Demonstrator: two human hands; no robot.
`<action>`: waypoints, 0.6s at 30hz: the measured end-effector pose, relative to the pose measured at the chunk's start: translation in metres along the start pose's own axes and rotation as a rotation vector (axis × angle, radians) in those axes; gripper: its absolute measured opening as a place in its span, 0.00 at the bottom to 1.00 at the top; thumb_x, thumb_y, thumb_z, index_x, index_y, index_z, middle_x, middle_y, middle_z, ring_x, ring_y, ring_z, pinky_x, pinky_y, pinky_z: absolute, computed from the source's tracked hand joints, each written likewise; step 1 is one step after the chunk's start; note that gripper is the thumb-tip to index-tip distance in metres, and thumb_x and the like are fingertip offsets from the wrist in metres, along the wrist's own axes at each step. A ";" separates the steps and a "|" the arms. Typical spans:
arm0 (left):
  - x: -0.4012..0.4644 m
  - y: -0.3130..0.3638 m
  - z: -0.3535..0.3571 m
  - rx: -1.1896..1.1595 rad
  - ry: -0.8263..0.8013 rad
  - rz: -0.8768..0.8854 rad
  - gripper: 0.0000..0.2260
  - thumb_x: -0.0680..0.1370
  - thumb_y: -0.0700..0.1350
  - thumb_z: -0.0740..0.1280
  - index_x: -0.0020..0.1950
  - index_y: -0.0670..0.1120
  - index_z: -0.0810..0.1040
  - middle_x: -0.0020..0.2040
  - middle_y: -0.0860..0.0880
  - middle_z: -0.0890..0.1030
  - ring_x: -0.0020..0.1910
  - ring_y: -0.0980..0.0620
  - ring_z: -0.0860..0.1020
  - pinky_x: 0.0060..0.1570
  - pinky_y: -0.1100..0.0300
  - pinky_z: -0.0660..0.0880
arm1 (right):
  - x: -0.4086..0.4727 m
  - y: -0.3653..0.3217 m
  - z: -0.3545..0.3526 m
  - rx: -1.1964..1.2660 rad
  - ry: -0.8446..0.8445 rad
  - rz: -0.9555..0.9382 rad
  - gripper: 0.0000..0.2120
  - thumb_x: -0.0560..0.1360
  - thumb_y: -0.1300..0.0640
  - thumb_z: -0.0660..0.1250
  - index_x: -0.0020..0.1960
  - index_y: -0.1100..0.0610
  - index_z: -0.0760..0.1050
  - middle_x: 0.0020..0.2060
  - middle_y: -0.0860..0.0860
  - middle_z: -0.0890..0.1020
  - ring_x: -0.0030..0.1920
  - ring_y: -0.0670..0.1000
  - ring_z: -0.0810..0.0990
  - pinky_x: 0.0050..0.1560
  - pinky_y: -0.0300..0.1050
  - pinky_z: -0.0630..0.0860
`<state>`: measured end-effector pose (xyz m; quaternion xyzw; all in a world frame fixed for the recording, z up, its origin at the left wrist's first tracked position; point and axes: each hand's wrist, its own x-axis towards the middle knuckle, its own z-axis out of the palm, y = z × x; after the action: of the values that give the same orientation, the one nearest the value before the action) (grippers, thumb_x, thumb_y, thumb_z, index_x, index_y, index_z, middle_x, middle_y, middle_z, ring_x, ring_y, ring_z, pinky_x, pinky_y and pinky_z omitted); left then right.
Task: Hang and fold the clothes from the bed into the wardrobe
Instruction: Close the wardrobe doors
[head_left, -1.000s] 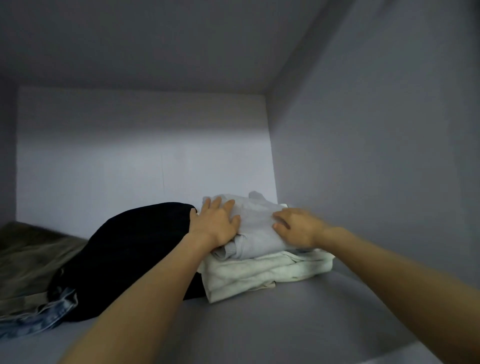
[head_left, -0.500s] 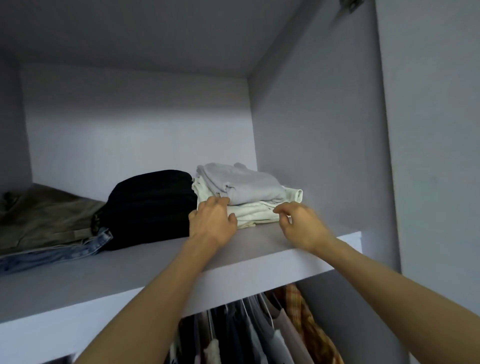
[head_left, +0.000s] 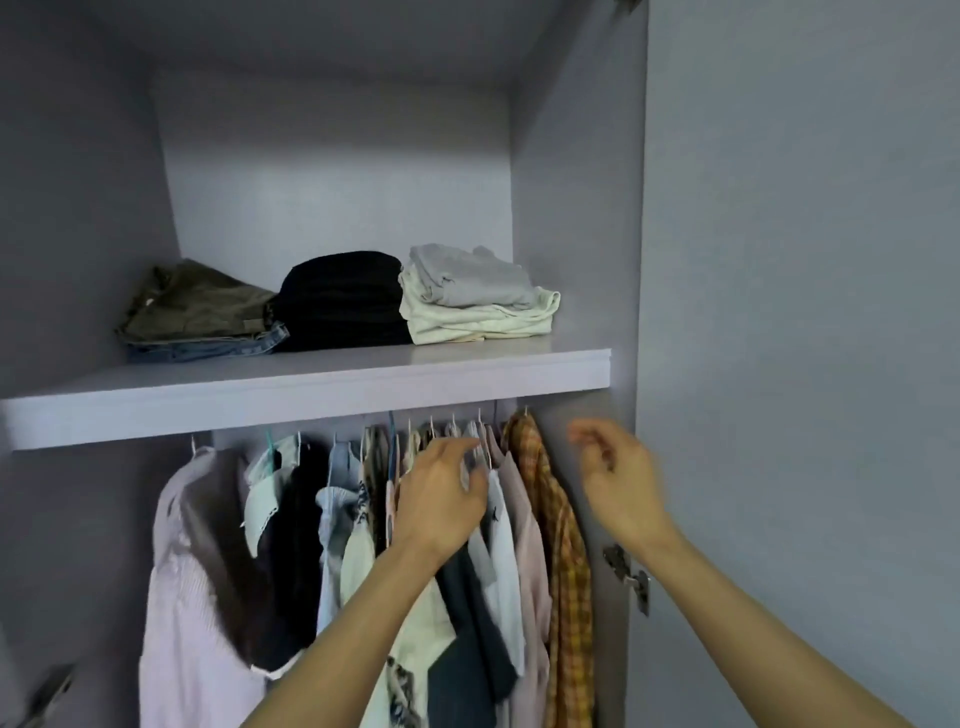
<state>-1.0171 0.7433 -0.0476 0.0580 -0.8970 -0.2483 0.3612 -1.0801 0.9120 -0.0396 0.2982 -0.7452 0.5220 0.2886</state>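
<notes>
On the shelf (head_left: 322, 384) near its right end, the folded grey top (head_left: 467, 278) lay on a cream one (head_left: 478, 319). Below its front edge, left hand (head_left: 441, 499) and right hand (head_left: 618, 478) hung apart, fingers loose, holding nothing. Stacking looked finished; next likely meant fetching another garment from the bed.

Folded light-grey cotton top (head_left: 470, 278) sits flat on a folded cream garment (head_left: 480, 320), stack at the right end of the lilac wardrobe shelf (head_left: 311, 387), set back from the front edge, touching a black folded pile (head_left: 340, 301).
</notes>
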 end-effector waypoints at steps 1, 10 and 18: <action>-0.014 0.008 -0.001 -0.020 -0.014 -0.001 0.17 0.79 0.42 0.61 0.68 0.46 0.72 0.66 0.47 0.72 0.66 0.49 0.70 0.63 0.62 0.64 | -0.014 -0.001 -0.011 0.004 0.005 -0.001 0.13 0.76 0.69 0.58 0.53 0.60 0.78 0.47 0.49 0.79 0.49 0.49 0.77 0.51 0.38 0.70; -0.096 0.095 0.000 -0.109 -0.024 0.184 0.16 0.79 0.40 0.61 0.67 0.45 0.73 0.64 0.48 0.74 0.63 0.51 0.71 0.60 0.67 0.62 | -0.103 -0.022 -0.127 -0.240 0.200 -0.280 0.17 0.73 0.62 0.53 0.52 0.63 0.78 0.46 0.55 0.79 0.47 0.51 0.75 0.48 0.36 0.70; -0.109 0.153 0.009 -0.109 -0.112 0.382 0.18 0.79 0.41 0.60 0.70 0.45 0.69 0.68 0.48 0.70 0.67 0.51 0.68 0.61 0.67 0.57 | -0.119 -0.031 -0.201 -0.511 0.602 -0.235 0.19 0.69 0.67 0.57 0.59 0.63 0.74 0.58 0.58 0.72 0.59 0.55 0.69 0.58 0.47 0.65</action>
<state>-0.9319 0.9114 -0.0460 -0.1465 -0.8956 -0.2264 0.3539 -0.9550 1.1114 -0.0511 0.1341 -0.6938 0.3477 0.6163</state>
